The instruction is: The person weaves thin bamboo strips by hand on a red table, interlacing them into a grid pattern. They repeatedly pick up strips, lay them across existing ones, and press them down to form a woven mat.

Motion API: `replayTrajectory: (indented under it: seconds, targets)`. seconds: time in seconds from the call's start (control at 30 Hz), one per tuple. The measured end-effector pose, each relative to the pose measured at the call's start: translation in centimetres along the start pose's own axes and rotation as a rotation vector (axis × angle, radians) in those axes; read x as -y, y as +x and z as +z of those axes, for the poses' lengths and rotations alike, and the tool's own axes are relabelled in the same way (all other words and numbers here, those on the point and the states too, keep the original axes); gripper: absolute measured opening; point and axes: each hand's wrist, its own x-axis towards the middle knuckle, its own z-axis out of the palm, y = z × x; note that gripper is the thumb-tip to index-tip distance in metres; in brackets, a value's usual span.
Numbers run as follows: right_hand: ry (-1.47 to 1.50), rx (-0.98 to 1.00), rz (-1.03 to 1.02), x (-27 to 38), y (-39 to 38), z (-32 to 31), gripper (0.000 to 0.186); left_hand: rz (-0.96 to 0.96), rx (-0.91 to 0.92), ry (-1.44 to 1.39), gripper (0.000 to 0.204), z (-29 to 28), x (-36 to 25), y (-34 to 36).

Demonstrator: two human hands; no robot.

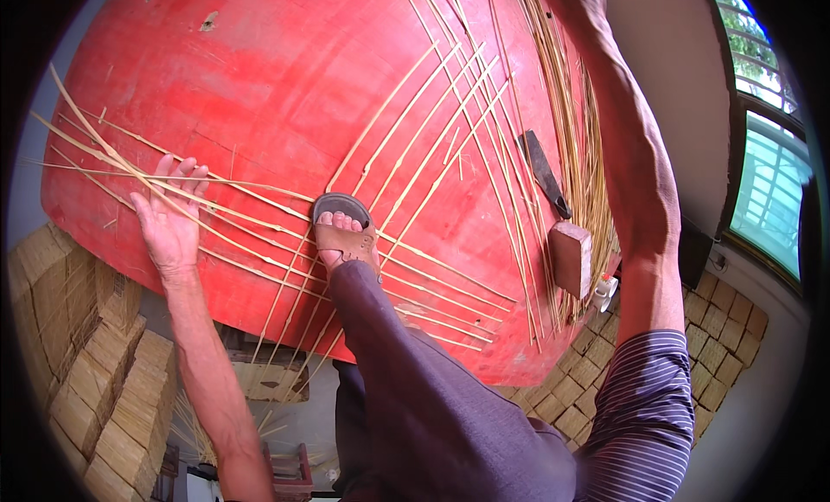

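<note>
My left hand [172, 218] is palm up at the left side of a red board [233, 87], fingers apart and slightly curled. Thin, pale cane-like strips [367, 168] pass across its fingers, and it does not close round them. These strips run rightward under my foot in a brown sandal [349, 239], which presses on the place where they cross a second set. That other set slants from the upper right to the lower left. My right forearm [635, 147] reaches up past the top edge, so my right hand is out of sight.
A thick bundle of long strips [577, 130] lies along the board's right side. Next to it are a dark flat-bladed tool [543, 172] and a reddish block [571, 258]. Stacked tan blocks [108, 390] stand at lower left, more blocks [718, 346] at lower right, beneath a window [768, 186].
</note>
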Motion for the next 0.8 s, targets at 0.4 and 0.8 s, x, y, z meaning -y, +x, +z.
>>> replayTrajectory:
  seconds: [0.4,0.8]
  targets:
    - [0.510,0.419,-0.656,35.5,-12.2,7.3,0.010,-0.153,-0.152,-0.160,0.056,0.6,3.9,0.9]
    - [0.478,0.629,-0.363,23.0,-12.5,11.1,0.022,0.102,-0.591,0.335,0.068,-0.2,4.0,-2.4]
